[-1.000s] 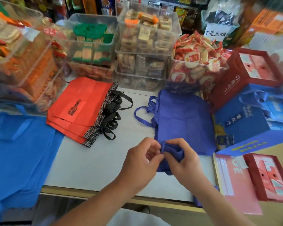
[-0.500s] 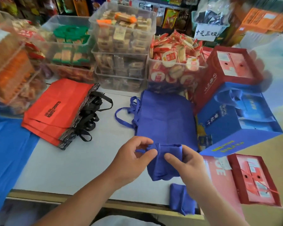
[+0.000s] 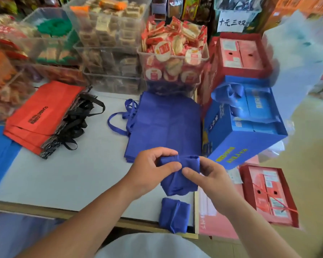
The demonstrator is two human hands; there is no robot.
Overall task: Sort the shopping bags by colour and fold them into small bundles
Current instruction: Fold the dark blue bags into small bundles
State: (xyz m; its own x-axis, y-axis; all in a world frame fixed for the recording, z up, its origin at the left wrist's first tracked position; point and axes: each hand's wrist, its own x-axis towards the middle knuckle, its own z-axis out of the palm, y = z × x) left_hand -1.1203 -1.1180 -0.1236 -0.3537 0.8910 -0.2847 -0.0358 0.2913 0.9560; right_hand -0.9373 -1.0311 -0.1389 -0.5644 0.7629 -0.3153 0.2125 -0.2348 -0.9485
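A folded dark blue bag (image 3: 179,179) hangs above the white table (image 3: 73,174), held by both hands. My left hand (image 3: 151,168) pinches its top left with thumb and fingers. My right hand (image 3: 207,175) grips its top right, thumb across the front. A finished blue bundle (image 3: 173,215) lies at the table's front edge below them. Behind the hands lies a flat pile of blue bags (image 3: 164,127) with loop handles. A pile of red bags (image 3: 43,114) with black handles lies at the left.
Clear tubs of packaged snacks (image 3: 108,53) line the back of the table. A blue gift box (image 3: 244,127) and red gift boxes (image 3: 268,194) stand at the right. Bright blue cloth (image 3: 0,153) covers the far left edge.
The view has swung rightward and down, bringing the finished bundle at the front edge into sight. The held bag has unrolled to hang longer between my hands, which stay on its top.
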